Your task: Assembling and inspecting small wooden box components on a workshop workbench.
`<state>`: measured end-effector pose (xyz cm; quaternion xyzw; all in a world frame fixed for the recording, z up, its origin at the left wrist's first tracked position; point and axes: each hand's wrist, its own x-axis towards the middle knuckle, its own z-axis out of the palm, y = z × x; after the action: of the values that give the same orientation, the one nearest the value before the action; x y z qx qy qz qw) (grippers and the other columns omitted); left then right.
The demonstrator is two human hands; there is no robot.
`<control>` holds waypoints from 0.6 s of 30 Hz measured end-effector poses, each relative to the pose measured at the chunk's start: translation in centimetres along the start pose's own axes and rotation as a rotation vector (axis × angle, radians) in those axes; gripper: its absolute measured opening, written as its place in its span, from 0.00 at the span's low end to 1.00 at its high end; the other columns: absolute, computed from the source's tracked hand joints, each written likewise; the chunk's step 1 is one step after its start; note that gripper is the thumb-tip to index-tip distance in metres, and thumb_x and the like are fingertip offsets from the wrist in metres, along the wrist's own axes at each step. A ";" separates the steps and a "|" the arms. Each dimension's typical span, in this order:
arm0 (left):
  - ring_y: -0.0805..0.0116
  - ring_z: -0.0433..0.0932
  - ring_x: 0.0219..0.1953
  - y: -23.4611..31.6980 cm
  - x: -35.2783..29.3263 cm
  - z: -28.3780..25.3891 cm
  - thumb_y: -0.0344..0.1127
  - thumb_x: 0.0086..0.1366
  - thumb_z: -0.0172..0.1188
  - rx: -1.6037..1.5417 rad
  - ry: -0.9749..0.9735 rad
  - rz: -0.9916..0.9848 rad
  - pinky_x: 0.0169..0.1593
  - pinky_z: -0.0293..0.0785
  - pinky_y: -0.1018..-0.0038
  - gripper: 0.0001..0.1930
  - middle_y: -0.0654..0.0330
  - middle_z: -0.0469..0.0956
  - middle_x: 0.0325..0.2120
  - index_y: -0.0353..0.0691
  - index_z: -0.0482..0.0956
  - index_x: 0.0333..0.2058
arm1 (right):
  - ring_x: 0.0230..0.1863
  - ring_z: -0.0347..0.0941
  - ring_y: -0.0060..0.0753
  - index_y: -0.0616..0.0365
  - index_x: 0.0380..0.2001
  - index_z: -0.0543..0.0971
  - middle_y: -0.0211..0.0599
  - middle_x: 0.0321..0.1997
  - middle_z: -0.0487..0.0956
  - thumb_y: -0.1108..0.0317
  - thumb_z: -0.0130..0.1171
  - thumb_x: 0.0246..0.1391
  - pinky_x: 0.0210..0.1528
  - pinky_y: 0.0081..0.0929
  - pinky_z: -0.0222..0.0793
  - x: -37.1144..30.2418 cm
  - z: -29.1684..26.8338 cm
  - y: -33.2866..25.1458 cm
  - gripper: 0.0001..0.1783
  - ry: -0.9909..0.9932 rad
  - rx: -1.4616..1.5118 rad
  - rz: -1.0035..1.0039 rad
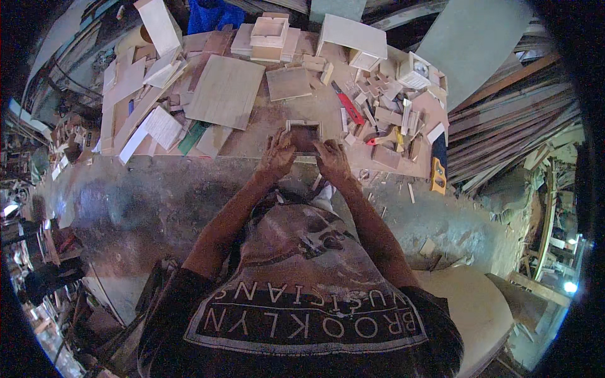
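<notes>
At the near edge of the wooden worktop, my left hand (276,156) grips the left side of a small rectangular wooden frame (303,123). My right hand (334,162) closes around the frame's right side. A light rim shows along its far edge, and the middle looks darker; whether it has a bottom I cannot tell. Both hands have curled fingers, with the thumbs partly hidden. Beyond them lies a small flat wooden panel (288,83). To the left of that rests a larger thin panel (227,91).
A red-handled tool (348,104), a red-and-yellow tool (386,139) and wood offcuts (387,116) lie at right. A saw's yellow handle (438,175) overhangs the edge. Small wooden boxes (270,38), a larger box (354,36) and blue cloth (214,16) are at the back.
</notes>
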<state>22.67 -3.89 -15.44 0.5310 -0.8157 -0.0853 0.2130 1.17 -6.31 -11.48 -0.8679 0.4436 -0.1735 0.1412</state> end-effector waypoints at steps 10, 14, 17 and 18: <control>0.44 0.52 0.63 1.0 0.7 -0.6 0.30 0.53 0.56 0.096 0.114 0.141 0.57 0.57 0.43 0.09 0.48 0.60 0.57 0.35 0.74 0.33 | 0.46 0.68 0.50 0.55 0.52 0.67 0.50 0.41 0.74 0.76 0.56 0.40 0.46 0.44 0.62 0.0 -0.2 0.5 0.30 -0.009 -0.031 0.008; 0.44 0.52 0.63 0.2 0.0 0.3 0.30 0.52 0.56 0.147 0.100 0.137 0.57 0.57 0.43 0.12 0.47 0.60 0.57 0.34 0.75 0.36 | 0.47 0.68 0.48 0.55 0.54 0.65 0.47 0.45 0.74 0.75 0.57 0.39 0.47 0.45 0.62 0.5 0.5 0.7 0.33 -0.042 -0.095 -0.049; 0.44 0.52 0.63 0.6 0.1 0.0 0.30 0.51 0.56 0.161 0.166 0.200 0.57 0.56 0.43 0.15 0.47 0.62 0.55 0.35 0.75 0.39 | 0.49 0.68 0.47 0.56 0.56 0.64 0.44 0.48 0.74 0.73 0.58 0.40 0.49 0.44 0.62 0.5 -1.6 -0.7 0.35 -0.027 -0.080 -0.060; 0.44 0.53 0.63 1.0 0.6 -0.4 0.30 0.51 0.56 0.165 0.142 0.177 0.58 0.56 0.43 0.15 0.47 0.63 0.54 0.35 0.75 0.40 | 0.49 0.68 0.47 0.56 0.56 0.64 0.44 0.48 0.74 0.73 0.58 0.40 0.49 0.44 0.62 0.6 -2.8 -1.4 0.35 -0.025 -0.081 -0.056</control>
<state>21.79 -3.93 -14.50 0.4775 -0.8464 0.0391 0.2324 1.26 -6.29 -8.27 -0.8870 0.4240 -0.1485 0.1066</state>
